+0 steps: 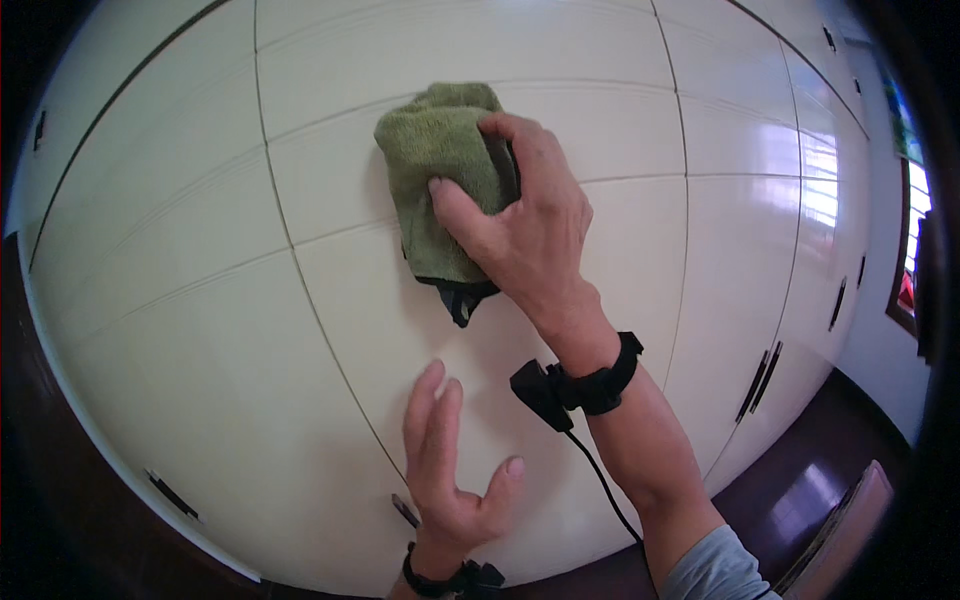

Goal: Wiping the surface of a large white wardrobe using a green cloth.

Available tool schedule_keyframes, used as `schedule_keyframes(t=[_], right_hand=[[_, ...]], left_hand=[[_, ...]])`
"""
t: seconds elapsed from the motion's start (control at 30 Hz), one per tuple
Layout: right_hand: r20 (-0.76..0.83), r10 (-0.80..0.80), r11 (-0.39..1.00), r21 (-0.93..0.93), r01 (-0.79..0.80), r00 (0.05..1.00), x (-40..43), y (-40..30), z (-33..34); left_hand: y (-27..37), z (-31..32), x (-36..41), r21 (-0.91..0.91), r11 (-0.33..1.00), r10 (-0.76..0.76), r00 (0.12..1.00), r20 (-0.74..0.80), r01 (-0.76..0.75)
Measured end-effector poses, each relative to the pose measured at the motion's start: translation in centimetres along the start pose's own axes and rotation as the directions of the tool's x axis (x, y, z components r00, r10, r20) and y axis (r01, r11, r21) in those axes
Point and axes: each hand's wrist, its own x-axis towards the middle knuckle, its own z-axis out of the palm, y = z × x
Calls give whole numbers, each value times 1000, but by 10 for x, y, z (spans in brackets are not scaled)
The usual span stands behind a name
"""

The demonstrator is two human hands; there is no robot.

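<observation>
A folded green towelling cloth (442, 150) with a dark edge hangs from my right hand (544, 202), held against or just off the cream cabinet doors (487, 412). My thumb lies across the cloth's face, while the index finger curls over its right side; the other fingers are hidden. Below it, my left hand (454, 465) is raised with its fingers apart and nothing in it. Beside that hand's wrist a dark door handle (406, 510) shows partly. Black straps circle both wrists, and the right one carries a small black device (541, 394).
A black cable (600, 472) runs down from the right wrist. More dark handles (766, 376) stick out from the doors at right, with another handle (172, 495) at lower left. A dark glossy floor (806, 480) and a flat panel-like object (836, 532) show at lower right. Beyond is a window (916, 202).
</observation>
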Motion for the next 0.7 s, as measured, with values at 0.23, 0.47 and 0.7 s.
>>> schedule_keyframes(t=[0.23, 0.47, 0.7], right_hand=[[47, 42, 999, 14, -43, 998, -30, 2, -1], [-20, -76, 996, 38, 77, 997, -91, 24, -8], [19, -43, 998, 56, 42, 999, -152, 31, -33]], left_hand=[[-16, 3, 51, 20, 995, 103, 989, -102, -102], [-33, 25, 23, -36, 999, -2, 1000, 2, 2], [-21, 23, -20, -142, 966, -217, 976, 14, 217]])
